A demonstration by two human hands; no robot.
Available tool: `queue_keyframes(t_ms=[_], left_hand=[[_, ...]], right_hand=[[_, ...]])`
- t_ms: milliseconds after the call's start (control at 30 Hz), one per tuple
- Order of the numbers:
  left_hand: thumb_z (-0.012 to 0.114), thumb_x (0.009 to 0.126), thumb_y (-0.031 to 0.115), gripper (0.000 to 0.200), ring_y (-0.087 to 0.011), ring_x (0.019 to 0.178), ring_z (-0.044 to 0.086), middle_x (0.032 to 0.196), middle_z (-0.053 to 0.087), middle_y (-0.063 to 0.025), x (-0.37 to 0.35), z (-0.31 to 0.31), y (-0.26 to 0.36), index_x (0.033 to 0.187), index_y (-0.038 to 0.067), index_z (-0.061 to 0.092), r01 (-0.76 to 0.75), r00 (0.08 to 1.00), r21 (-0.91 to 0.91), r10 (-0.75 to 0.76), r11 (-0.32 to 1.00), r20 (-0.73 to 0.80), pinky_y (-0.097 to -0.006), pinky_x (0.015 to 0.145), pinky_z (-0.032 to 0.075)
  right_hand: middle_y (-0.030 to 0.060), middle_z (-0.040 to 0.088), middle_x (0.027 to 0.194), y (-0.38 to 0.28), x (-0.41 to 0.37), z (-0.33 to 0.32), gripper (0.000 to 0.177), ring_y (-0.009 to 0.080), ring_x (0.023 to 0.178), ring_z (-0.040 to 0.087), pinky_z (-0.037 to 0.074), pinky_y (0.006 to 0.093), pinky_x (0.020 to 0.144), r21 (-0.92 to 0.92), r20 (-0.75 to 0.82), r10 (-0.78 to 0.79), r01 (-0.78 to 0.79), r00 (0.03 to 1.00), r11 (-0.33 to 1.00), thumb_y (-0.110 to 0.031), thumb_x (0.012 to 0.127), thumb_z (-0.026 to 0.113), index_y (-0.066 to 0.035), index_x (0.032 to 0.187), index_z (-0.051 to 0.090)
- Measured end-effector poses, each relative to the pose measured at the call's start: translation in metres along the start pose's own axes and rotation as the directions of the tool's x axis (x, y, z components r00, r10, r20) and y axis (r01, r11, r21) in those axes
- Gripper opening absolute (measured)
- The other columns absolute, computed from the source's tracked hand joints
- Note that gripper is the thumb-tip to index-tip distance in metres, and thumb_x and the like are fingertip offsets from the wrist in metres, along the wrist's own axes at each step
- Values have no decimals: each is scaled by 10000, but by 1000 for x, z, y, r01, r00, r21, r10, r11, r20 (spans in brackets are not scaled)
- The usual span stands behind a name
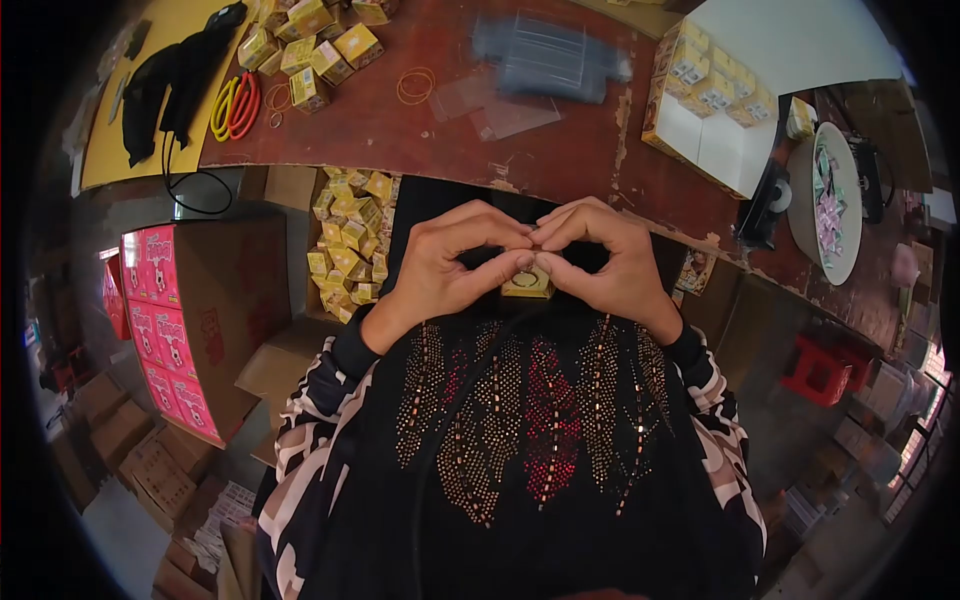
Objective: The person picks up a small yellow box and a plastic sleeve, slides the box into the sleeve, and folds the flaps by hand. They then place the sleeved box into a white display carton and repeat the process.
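Note:
My left hand [455,255] and my right hand [612,262] meet in front of my chest, at the near edge of the table. Thumb and fingertips of each are pinched together, and the tips of both hands touch or nearly touch. What lies between the fingertips is too small and too covered to make out. Just under the thumbs shows a small yellow box [528,284] with a dark ring shape on its face, partly hidden by the hands.
A carton of small yellow boxes [350,235] stands left of my hands. More yellow boxes [310,55], rubber bands [416,86] and clear plastic sheets [545,58] lie on the red-brown table [370,135]. Rightward are an open white display carton [715,145] and a bowl of foil packets [838,262].

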State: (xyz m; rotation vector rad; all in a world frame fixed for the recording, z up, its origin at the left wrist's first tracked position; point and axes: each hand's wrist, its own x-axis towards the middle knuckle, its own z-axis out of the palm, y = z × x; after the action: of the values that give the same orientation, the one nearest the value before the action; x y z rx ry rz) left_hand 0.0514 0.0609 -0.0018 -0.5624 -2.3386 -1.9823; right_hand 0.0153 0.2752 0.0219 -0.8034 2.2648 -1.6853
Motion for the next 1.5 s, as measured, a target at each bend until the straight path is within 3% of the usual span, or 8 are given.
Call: queue_keyframes(t_ms=[467,967,1067,1167,1233,1367,1433,1500], left_hand=[[741,864,75,99,-113,721,673,872,683,-80,7,7,3,923,-3,734,141,987,-7,-141,990,-83,-245,635,543],[734,822,-36,339,-251,1140,623,1290,579,-141,-23,17,-25,1152,39,710,-22,1000,-190,23,981,-2,-335,928,524],[727,826,-51,295,-274,1149,615,1359,508,-162,-14,17,-19,1113,18,711,15,1000,-191,-14,981,5,-354,941,515],[720,834,-54,276,-255,1174,592,1389,476,-151,-3,16,-14,1103,9,706,125,992,-329,-122,936,30,-354,959,502],[719,836,-53,268,-219,1171,578,1391,482,-137,7,12,-7,1097,7,700,212,974,-350,-226,913,1,-334,960,492],[718,838,-48,256,-151,1091,571,1390,503,-129,26,7,-2,1087,10,697,155,987,-355,-158,922,21,-278,927,483],[720,837,-49,258,-146,1087,568,1391,506,-137,31,10,0,1086,11,687,145,989,-344,-142,928,33,-276,922,484],[721,836,-51,260,-141,1082,566,1393,508,-144,36,14,-1,1085,11,676,138,990,-326,-134,935,36,-275,917,485]], right_hand=[[116,689,991,4,5,-7,90,167,979,660,522,300,878,129,91,216,-227,972,965,-27,855,698,17,899,633],[112,666,1125,47,-16,3,224,314,1024,675,580,375,840,-231,-40,-499,478,866,847,-38,781,778,-49,970,658],[117,647,1161,45,-19,1,247,296,1046,665,554,356,870,-124,-108,-412,399,905,908,-49,798,770,-57,1018,658],[80,651,1144,30,-31,-40,302,175,924,646,524,277,814,-82,-468,-114,85,876,993,-58,848,737,-38,1130,632],[84,669,1111,42,-36,-93,194,146,968,629,523,264,767,79,-824,107,-73,556,994,-120,942,654,2,1093,651],[4,687,939,75,-93,-191,169,63,818,594,451,212,646,-39,-980,26,-318,198,947,-168,962,645,-16,1013,696],[-12,668,857,106,-129,-223,184,61,701,546,450,227,597,-180,-969,-84,-436,231,882,-199,938,673,-21,912,713],[-18,660,826,109,-141,-232,240,54,700,537,434,236,590,48,-913,269,-573,308,818,-259,909,703,-21,876,719]])
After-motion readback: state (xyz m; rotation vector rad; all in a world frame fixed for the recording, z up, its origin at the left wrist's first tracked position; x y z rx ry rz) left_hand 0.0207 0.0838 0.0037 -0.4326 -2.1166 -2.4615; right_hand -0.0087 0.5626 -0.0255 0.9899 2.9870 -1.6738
